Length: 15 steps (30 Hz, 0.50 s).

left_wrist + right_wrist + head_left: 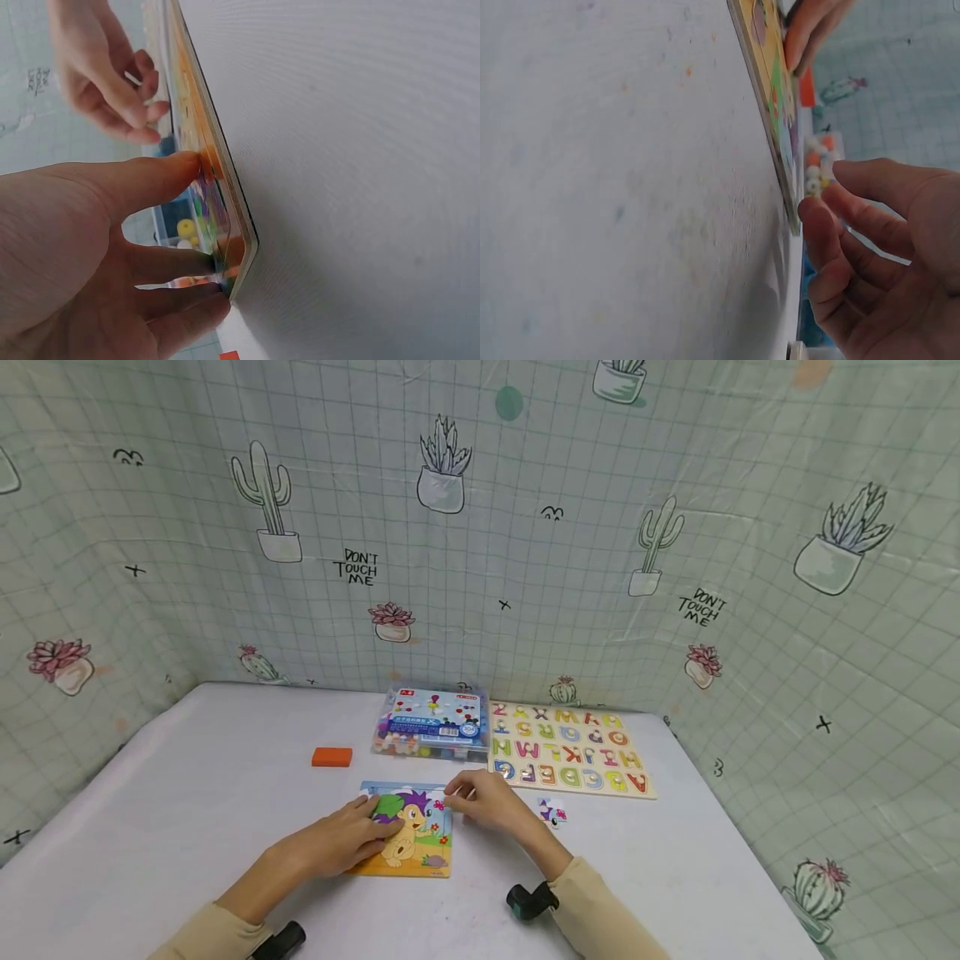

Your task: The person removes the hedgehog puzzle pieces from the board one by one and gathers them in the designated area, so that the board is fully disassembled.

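A hedgehog jigsaw puzzle [408, 852] in a flat tray lies on the table in the head view. My left hand [337, 841] rests on the puzzle's left side with its fingers spread; the left wrist view has the thumb [176, 176] and fingertips touching the board near its edge. Beside the upper right corner of the puzzle is my right hand [489, 802], its fingers loosely bent. Between thumb and fingers nothing shows in the right wrist view, and they are a little apart. To the right of that hand lies a small loose puzzle piece [552, 812], with purple and pink on it.
Behind the puzzle stands a clear plastic box [431, 724] of colourful parts with a blue label. A wooden alphabet board [570, 749] lies to its right. An orange block [332, 757] sits at the left. A patterned curtain [480, 552] hangs behind the white table [187, 793].
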Available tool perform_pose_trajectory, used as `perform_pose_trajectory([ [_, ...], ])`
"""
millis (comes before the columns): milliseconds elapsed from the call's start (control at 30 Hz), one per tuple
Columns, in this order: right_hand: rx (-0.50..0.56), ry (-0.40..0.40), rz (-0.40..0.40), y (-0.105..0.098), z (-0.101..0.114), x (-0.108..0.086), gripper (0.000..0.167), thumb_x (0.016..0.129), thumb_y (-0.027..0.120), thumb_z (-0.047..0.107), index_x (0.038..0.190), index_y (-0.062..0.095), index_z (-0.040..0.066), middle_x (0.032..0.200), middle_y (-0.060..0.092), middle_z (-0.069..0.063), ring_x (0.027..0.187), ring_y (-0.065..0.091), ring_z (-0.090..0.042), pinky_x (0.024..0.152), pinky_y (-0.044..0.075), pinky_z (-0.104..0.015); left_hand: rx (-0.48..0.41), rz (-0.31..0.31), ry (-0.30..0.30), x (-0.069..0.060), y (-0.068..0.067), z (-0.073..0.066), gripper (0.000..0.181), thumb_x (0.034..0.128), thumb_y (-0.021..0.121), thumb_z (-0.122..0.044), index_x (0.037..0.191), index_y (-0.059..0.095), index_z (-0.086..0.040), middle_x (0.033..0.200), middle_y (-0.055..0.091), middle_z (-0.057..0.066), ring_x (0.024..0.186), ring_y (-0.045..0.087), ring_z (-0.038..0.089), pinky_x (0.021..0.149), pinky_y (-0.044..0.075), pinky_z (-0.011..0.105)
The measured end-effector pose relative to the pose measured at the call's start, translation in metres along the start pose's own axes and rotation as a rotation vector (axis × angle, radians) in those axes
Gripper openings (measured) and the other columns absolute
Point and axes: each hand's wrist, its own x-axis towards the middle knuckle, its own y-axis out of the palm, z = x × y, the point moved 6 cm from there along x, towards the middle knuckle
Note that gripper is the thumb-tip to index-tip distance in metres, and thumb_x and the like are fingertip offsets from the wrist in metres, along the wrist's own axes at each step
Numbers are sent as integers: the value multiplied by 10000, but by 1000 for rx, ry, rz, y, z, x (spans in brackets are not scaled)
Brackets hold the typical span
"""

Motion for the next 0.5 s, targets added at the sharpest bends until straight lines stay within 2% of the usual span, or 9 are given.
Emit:
perform_pose_trajectory([
  [267, -53, -4, 16, 16, 10, 14, 128, 925, 677, 198, 991, 728, 101, 816, 678, 25, 655, 543, -36, 593, 459, -168, 5, 1, -10, -1, 2, 1, 378, 992, 574, -211, 1366, 594, -165, 1485, 396, 328, 1383, 342, 544, 1044, 369, 693],
  [500, -70, -24, 5, 21, 16, 23, 120, 915, 689, 163, 984, 748, 83, 810, 695, 12, 658, 524, -42, 601, 427, -161, 10, 5, -27, -1, 1, 2, 381, 990, 577, -217, 1368, 592, -172, 1493, 389, 322, 1387, 338, 539, 1057, 364, 682],
])
